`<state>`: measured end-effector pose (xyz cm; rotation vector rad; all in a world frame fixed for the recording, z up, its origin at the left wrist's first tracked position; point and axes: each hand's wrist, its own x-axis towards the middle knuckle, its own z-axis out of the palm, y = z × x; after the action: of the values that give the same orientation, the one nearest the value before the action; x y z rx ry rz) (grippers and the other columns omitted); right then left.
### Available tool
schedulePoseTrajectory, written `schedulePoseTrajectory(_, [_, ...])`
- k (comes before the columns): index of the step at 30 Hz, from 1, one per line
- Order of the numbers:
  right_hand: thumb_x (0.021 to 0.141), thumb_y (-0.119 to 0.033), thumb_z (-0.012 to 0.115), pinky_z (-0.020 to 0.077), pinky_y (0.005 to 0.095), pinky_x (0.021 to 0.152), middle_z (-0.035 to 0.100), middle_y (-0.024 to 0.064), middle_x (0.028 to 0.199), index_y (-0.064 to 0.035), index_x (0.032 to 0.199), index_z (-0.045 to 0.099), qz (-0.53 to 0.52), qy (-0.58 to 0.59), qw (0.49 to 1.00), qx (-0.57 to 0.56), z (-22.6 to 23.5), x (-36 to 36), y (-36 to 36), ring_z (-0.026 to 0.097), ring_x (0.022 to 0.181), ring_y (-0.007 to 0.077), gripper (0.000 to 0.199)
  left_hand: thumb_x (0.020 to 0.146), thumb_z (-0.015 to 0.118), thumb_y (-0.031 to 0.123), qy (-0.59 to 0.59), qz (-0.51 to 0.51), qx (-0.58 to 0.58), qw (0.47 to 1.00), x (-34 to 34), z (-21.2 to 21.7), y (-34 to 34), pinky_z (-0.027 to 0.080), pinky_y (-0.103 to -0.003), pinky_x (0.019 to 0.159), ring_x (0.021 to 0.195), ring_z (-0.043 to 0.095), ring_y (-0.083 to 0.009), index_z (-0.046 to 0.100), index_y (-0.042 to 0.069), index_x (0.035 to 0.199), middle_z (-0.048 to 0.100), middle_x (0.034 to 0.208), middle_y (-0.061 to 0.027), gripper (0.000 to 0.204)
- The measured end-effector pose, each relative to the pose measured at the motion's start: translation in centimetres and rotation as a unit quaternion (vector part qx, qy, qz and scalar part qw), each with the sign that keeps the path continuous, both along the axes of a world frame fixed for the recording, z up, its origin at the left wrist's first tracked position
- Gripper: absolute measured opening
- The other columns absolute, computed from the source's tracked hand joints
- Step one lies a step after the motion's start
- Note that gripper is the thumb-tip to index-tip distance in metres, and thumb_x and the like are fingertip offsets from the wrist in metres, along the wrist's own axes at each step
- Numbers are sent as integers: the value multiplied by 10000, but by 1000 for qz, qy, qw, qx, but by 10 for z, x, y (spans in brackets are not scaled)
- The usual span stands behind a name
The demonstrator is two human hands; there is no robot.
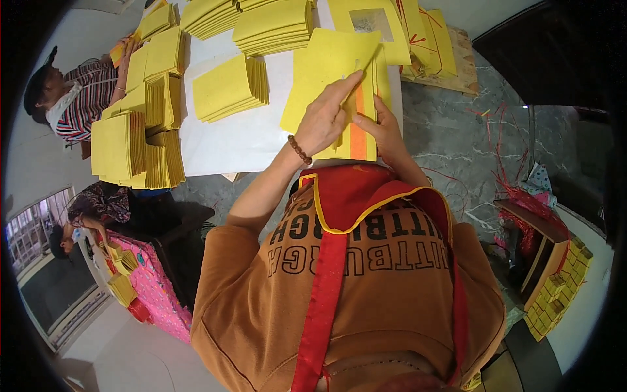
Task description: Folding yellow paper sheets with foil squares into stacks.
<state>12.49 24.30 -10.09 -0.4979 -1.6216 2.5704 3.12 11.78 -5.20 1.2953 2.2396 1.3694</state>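
Note:
A yellow paper sheet lies on the near right part of the white-topped table, with a folded strip and an orange band along its right side. My left hand, with a brown bead bracelet at the wrist, rests on the sheet. Its index finger stretches out and presses near the fold, while the other fingers curl under it. At the right edge, my right hand grips the folded paper, thumb on top and fingers partly hidden behind it. Left of my hands sits a small stack of folded yellow paper.
Several more folded yellow stacks stand along the table's left and far sides. Yellow sheets with red ties lie on a wooden board at the far right. One person works at the left edge, another at a pink-covered table.

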Motion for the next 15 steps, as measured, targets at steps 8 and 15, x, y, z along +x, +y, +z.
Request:
schedulePoseTrajectory(8, [792,-150,602,351,291,924,402,121,1231,3,1310,309,0,37,989,146,26,0,-10,401,1148,186,614,805,511,91,-177,50,-99,978,-13,-6,-8,432,-276,785,906,561,-214,526,9,1161,593,1003,-142,365])
schedulePoseTrajectory(15, [806,-159,598,263,326,1007,244,172,1369,20,1359,159,59,107,987,104,43,1,-22,275,1262,233,728,796,609,334,-234,97,-24,967,-14,0,-8,448,-266,735,839,569,-152,554,-50,1099,624,951,-155,492])
